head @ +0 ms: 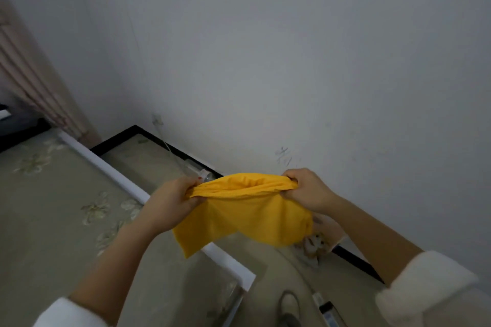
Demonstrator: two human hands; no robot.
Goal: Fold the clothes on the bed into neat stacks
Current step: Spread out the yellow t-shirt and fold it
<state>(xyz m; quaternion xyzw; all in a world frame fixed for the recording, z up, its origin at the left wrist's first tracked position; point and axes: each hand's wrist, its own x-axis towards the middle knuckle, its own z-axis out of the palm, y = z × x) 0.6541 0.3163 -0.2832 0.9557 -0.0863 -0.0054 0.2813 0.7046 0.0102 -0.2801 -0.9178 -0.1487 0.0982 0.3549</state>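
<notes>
Gripping the yellow garment [239, 214] bunched between your left hand [172, 200] and right hand [305, 191], you hold its long axis hand-to-hand, cloth hanging below both fists.

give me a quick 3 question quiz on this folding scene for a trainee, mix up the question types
1. True or false: the yellow garment lies flat on the bed.
2. Multiple choice: how is the garment held? A) by the left hand only B) by the right hand only C) by both hands, one at each end of its bunched top edge
3. Fill the gap: the wall behind the garment is ____ in colour.

Key
1. False: it hangs in the air between the hands.
2. C: the left hand and the right hand each grip an end.
3. White.
</notes>
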